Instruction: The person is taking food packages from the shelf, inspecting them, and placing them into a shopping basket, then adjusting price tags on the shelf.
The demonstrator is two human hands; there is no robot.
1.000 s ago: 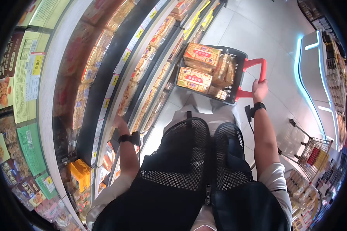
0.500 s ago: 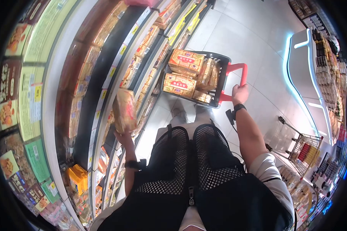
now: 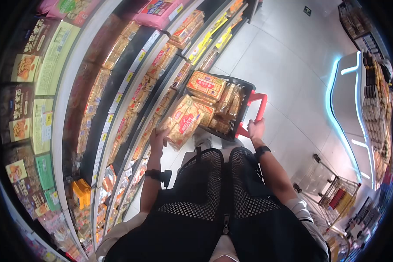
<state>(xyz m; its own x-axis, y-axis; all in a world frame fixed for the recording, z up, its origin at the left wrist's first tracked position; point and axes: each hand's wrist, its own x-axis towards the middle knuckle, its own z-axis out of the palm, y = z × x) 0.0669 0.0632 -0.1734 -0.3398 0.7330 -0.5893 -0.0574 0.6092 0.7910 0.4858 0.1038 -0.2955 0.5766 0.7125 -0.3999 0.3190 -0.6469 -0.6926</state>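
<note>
Supermarket aisle, basket (image 3: 248, 92) holding biscuit packs (image 3: 206, 85), left hand (image 3: 158, 139) gripping pack (image 3: 185, 121)

Bright store light, floor (image 3: 288, 56) glare, blue-white strip glow right; heavy fisheye, dark vignetted corners.
</note>
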